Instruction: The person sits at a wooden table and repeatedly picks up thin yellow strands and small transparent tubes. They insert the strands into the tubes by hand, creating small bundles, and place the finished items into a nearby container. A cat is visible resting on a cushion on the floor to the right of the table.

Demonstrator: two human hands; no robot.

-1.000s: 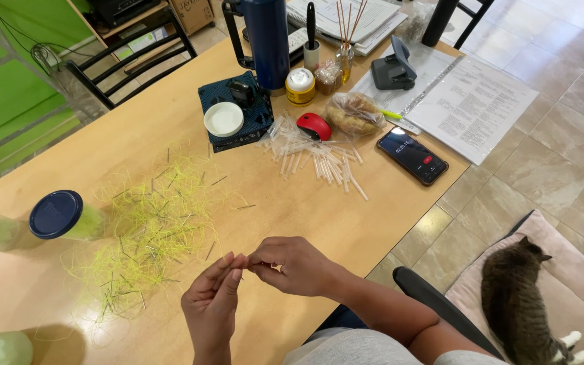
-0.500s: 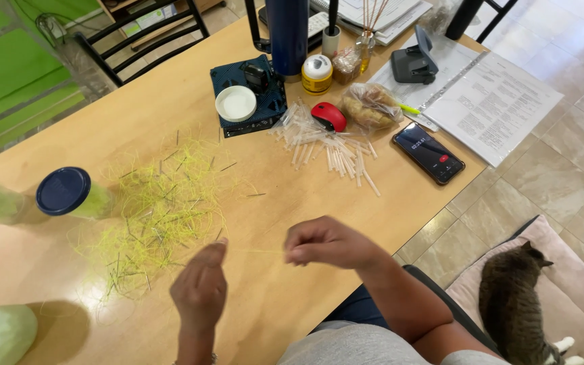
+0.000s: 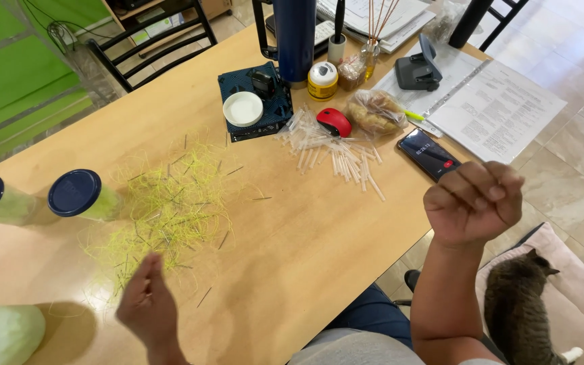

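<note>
Yellow threads [image 3: 170, 203] lie just beyond left hand [image 3: 147, 304].

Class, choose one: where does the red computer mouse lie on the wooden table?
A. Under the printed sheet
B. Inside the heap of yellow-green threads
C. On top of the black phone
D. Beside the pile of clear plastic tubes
D: the red computer mouse rests at the edge of the pile of clear plastic tubes, apart from the yellow-green threads.
</note>
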